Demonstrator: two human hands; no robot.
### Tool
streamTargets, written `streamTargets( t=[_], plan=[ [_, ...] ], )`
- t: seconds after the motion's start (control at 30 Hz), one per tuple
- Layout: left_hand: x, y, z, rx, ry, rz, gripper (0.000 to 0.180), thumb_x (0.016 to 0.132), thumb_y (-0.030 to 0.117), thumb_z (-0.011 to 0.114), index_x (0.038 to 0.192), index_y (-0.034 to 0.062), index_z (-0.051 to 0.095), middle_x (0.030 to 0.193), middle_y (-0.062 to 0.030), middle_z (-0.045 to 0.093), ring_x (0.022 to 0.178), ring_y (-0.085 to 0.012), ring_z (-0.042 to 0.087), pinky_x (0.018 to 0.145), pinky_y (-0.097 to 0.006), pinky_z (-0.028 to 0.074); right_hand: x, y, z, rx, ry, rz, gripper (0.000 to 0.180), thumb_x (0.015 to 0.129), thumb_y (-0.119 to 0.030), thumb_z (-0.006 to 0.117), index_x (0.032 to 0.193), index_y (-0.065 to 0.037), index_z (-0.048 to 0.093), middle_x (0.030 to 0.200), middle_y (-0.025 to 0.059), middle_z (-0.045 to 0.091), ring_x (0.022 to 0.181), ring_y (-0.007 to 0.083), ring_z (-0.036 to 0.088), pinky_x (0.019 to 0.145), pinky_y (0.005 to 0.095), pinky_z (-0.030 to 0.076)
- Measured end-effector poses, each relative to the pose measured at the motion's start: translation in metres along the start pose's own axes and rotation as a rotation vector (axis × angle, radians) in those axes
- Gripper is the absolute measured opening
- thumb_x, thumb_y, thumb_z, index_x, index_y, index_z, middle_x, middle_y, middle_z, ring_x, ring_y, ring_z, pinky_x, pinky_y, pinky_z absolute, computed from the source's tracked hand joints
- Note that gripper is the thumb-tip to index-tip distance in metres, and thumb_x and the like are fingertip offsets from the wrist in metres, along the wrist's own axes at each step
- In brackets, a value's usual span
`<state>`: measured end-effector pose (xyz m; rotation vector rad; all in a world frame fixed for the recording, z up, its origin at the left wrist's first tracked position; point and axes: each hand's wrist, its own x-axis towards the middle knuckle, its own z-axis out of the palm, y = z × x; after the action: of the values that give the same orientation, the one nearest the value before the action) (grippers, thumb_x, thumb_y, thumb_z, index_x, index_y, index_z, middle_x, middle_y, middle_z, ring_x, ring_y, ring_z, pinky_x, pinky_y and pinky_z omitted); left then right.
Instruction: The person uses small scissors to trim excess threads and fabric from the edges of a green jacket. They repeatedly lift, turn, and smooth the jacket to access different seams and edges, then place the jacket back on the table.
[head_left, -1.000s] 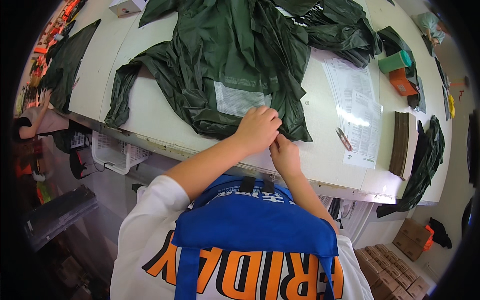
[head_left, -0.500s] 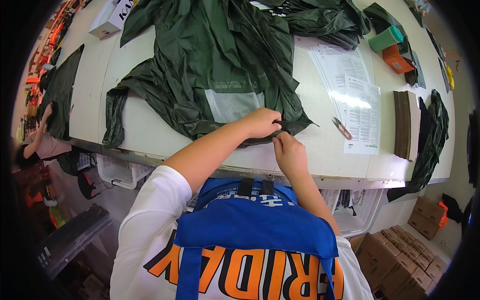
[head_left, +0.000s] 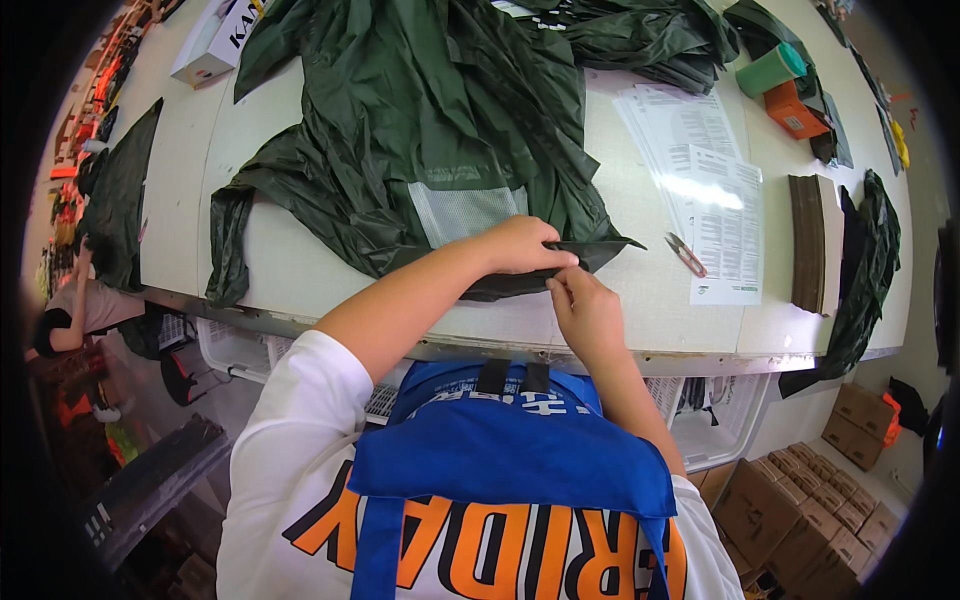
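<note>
A dark green waterproof jacket (head_left: 420, 110) lies spread and creased over the table, one sleeve stretched to the left. A pale mesh panel (head_left: 470, 208) shows near its lower edge. My left hand (head_left: 522, 245) is closed on the jacket's near edge, thumb pointing right. Beside it my right hand (head_left: 586, 303) pinches the same edge between thumb and fingers, the two thumbs almost meeting. A dark corner of the cloth sticks out to the right past my hands. Whether anything small sits between the fingertips is hidden.
Thread snips (head_left: 686, 255) lie beside printed sheets (head_left: 728, 225) on the right. Beyond are a stack of brown card (head_left: 808, 245), a green cup (head_left: 770, 70) and an orange box (head_left: 796, 110). More dark green garments (head_left: 650, 45) lie at the back. A person (head_left: 75, 310) works at far left.
My left thumb has slid right along the jacket's edge, over the cloth toward my right hand. The right hand has dropped slightly. The cloth corner at right now reaches a little farther out.
</note>
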<state>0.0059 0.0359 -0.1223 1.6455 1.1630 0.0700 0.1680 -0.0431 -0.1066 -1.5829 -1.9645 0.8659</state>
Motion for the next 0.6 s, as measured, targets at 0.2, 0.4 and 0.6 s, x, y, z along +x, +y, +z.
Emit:
streamTargets(
  t=[0.2, 0.4, 0.6],
  plan=[
    [0.013, -0.003, 0.01, 0.028, 0.009, 0.059, 0.035, 0.078, 0.032, 0.068, 0.092, 0.0004, 0.067, 0.078, -0.0187, 0.065, 0.072, -0.0291, 0.061, 0.067, -0.038, 0.046, 0.0, -0.004, 0.008, -0.017, 0.054, -0.06, 0.012, 0.083, -0.012, 0.062, 0.078, -0.004, 0.055, 0.068, 0.0159, 0.06, 0.058, 0.035, 0.059, 0.052, 0.0428, 0.047],
    [0.011, -0.006, 0.018, 0.022, 0.127, 0.079, 0.032, 0.079, 0.031, 0.068, 0.086, -0.0004, 0.066, 0.073, -0.0189, 0.063, 0.066, -0.0278, 0.059, 0.064, -0.038, 0.046, 0.003, 0.003, 0.005, -0.005, 0.059, -0.078, 0.011, 0.083, -0.011, 0.061, 0.079, -0.004, 0.054, 0.068, 0.0155, 0.059, 0.06, 0.0351, 0.058, 0.053, 0.0429, 0.046],
    [-0.011, 0.005, 0.003, 0.057, 0.008, 0.012, 0.029, 0.082, 0.03, 0.067, 0.087, 0.0015, 0.065, 0.069, -0.0156, 0.06, 0.061, -0.0267, 0.055, 0.061, -0.037, 0.044, 0.004, 0.011, -0.015, -0.046, 0.019, -0.046, 0.012, 0.083, -0.009, 0.064, 0.078, -0.002, 0.056, 0.067, 0.0149, 0.059, 0.057, 0.0295, 0.058, 0.054, 0.0363, 0.046]
  ],
)
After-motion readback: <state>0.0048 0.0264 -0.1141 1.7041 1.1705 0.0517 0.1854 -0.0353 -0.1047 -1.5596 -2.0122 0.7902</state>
